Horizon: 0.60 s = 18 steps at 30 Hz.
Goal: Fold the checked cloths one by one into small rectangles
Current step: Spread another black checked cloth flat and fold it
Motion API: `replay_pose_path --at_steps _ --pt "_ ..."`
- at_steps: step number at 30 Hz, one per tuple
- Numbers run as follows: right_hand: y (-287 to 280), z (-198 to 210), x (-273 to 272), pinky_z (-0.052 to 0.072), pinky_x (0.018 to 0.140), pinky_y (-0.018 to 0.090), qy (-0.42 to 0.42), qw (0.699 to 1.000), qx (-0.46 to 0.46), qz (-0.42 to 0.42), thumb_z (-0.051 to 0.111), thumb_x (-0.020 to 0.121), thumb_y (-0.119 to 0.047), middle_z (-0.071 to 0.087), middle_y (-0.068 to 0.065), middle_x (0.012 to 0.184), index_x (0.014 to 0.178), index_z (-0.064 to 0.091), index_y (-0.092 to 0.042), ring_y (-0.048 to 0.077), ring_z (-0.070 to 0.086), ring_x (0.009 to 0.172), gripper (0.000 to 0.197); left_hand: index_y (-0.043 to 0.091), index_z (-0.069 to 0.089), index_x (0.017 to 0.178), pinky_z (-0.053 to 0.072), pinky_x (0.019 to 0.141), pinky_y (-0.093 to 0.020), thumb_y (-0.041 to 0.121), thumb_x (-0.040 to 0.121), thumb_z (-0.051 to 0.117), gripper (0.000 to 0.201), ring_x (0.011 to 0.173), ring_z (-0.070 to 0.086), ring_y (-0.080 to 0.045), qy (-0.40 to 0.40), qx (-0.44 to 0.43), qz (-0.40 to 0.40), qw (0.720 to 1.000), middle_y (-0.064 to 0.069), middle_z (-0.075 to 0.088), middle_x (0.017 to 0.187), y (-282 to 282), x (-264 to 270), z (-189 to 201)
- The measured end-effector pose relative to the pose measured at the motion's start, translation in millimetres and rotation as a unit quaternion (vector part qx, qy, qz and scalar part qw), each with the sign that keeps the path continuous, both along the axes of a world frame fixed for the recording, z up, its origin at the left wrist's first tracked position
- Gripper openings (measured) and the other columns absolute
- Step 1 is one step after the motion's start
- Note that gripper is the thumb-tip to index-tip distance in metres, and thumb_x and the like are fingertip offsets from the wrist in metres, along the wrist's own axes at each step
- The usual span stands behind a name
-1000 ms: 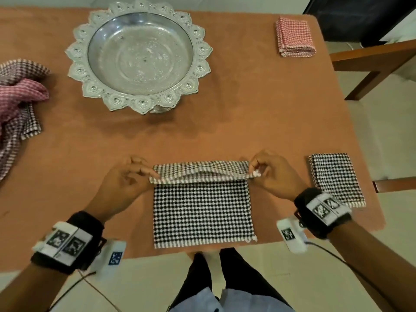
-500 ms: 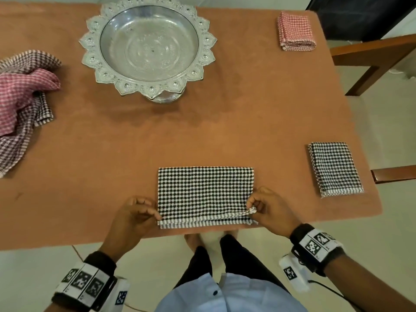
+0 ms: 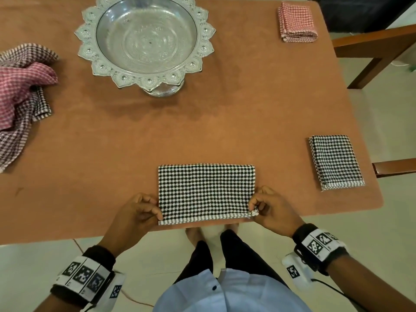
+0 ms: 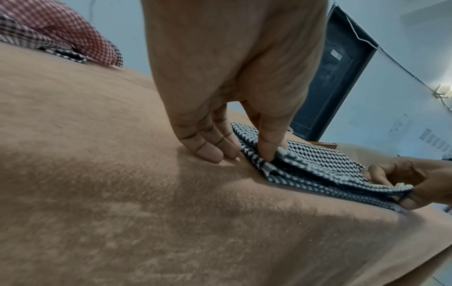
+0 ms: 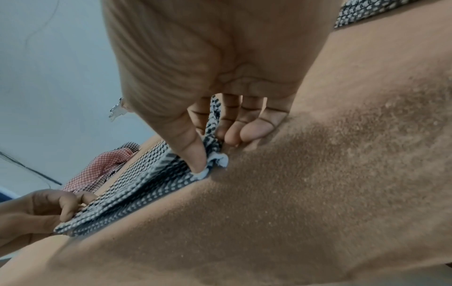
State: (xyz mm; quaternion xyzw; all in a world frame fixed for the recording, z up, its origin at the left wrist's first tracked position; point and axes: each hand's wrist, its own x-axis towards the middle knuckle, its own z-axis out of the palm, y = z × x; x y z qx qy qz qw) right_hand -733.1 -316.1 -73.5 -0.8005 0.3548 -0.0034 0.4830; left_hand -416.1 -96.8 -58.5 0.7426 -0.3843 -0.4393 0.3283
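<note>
Black-and-white checked cloth (image 3: 206,192) lying flat on the orange-brown bench (image 3: 157,136), folded in half into a wide rectangle, fold line at the far side, striped hems stacked along the near edge close to the bench rim. Left hand (image 3: 137,212) at the near left corner, thumb pressing down on the top layer with fingers curled beside it on the bench surface (seen plainly from the left wrist, thumb (image 4: 269,147) on the hem). Right hand (image 3: 273,209) at the near right corner, thumb and forefinger pinching the bunched hem edges together, corner slightly crumpled and lifted. Both hands clamped on the same cloth, one at each end, well apart from each other.

To the right, near the bench edge, a second black-and-white cloth (image 3: 336,162) already folded small. Far right corner: a red checked cloth (image 3: 297,22), also folded. Left side: a loose heap of unfolded cloths (image 3: 21,95), red and dark checks tangled together. Behind the work, an ornate silver pedestal bowl (image 3: 146,39) with a scalloped rim, standing upright. Wooden chair arms (image 3: 373,43) beyond the right edge of the bench.
</note>
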Motion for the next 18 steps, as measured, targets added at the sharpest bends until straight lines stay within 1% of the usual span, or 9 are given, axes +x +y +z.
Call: replay_pose_path --at_steps 4,7,9,10,11,13,15,16,18 --pt "2 1 -1 0.048 0.062 0.027 0.016 1.0 -0.012 0.022 0.078 0.07 -0.014 0.049 -0.009 0.091 0.082 0.064 -0.031 0.014 0.052 0.074 0.026 0.022 0.075 0.073 0.051 0.074 -0.011 -0.008 0.079 0.073 0.031 0.1 0.057 -0.003 -0.068 -0.007 -0.025 0.997 0.001 0.057 0.102 1 -1 -6" --pt "3 14 2 0.052 0.07 0.031 0.058 0.997 -0.019 0.044 0.069 0.066 -0.035 0.048 -0.014 0.097 0.086 0.062 -0.036 0.005 0.053 0.086 0.022 0.026 0.075 0.078 0.053 0.07 -0.024 -0.01 0.079 0.067 0.037 0.092 0.058 -0.009 -0.15 -0.02 -0.053 0.987 0.004 0.058 0.099 3 -1 -13" --pt "6 28 5 0.05 0.075 0.031 0.087 0.993 -0.057 0.054 0.061 0.063 -0.043 0.046 -0.018 0.099 0.092 0.06 -0.037 0.004 0.052 0.093 0.03 0.023 0.074 0.09 0.049 0.073 -0.031 0.004 0.082 0.06 0.025 0.092 0.057 -0.021 -0.234 -0.041 -0.063 0.969 0.0 0.06 0.101 1 -5 -8" --pt "9 36 9 0.048 0.075 0.027 0.086 0.992 -0.078 0.05 0.061 0.064 -0.043 0.045 -0.02 0.1 0.096 0.059 -0.037 0.003 0.05 0.095 0.033 0.02 0.072 0.098 0.049 0.076 -0.036 0.015 0.085 0.054 0.023 0.095 0.056 -0.025 -0.265 -0.044 -0.067 0.961 -0.003 0.061 0.106 -1 -9 -4" --pt "13 43 15 0.045 0.076 0.023 0.07 0.992 -0.097 0.035 0.061 0.067 -0.043 0.046 -0.021 0.102 0.1 0.059 -0.037 0.003 0.049 0.098 0.033 0.017 0.069 0.106 0.05 0.08 -0.041 0.024 0.087 0.047 0.03 0.101 0.057 -0.028 -0.291 -0.04 -0.076 0.953 -0.006 0.062 0.112 -5 -14 -1" --pt "25 50 41 0.043 0.085 0.02 0.014 0.993 -0.12 -0.004 0.06 0.08 -0.046 0.051 -0.014 0.11 0.11 0.063 -0.031 0.006 0.049 0.105 0.033 0.014 0.062 0.125 0.048 0.096 -0.048 0.034 0.092 0.043 0.043 0.124 0.052 -0.034 -0.342 -0.02 -0.106 0.934 -0.011 0.057 0.134 -18 -27 2" --pt "41 44 78 0.043 0.101 0.031 0.004 0.989 -0.151 0.006 0.051 0.091 -0.046 0.055 -0.003 0.126 0.127 0.061 -0.023 0.014 0.049 0.119 0.044 0.015 0.046 0.144 0.039 0.108 -0.053 0.041 0.095 0.042 0.056 0.144 0.033 -0.034 -0.374 -0.001 -0.156 0.914 -0.01 0.038 0.155 -33 -43 0" --pt "48 38 97 0.037 0.111 0.038 0.018 0.984 -0.175 0.025 0.045 0.095 -0.044 0.051 0.001 0.14 0.137 0.054 -0.021 0.019 0.044 0.131 0.049 0.015 0.039 0.149 0.036 0.111 -0.055 0.047 0.094 0.039 0.063 0.148 0.026 -0.032 -0.385 0.003 -0.189 0.904 -0.01 0.03 0.159 -45 -49 -3" --pt "64 22 131 0.017 0.122 0.048 0.065 0.973 -0.206 0.084 0.033 0.1 -0.04 0.028 0.001 0.161 0.151 0.035 -0.021 0.022 0.021 0.149 0.055 0.013 0.032 0.153 0.035 0.11 -0.059 0.064 0.085 0.033 0.085 0.149 0.023 -0.032 -0.411 0.047 -0.238 0.879 -0.011 0.025 0.161 -56 -53 -7"
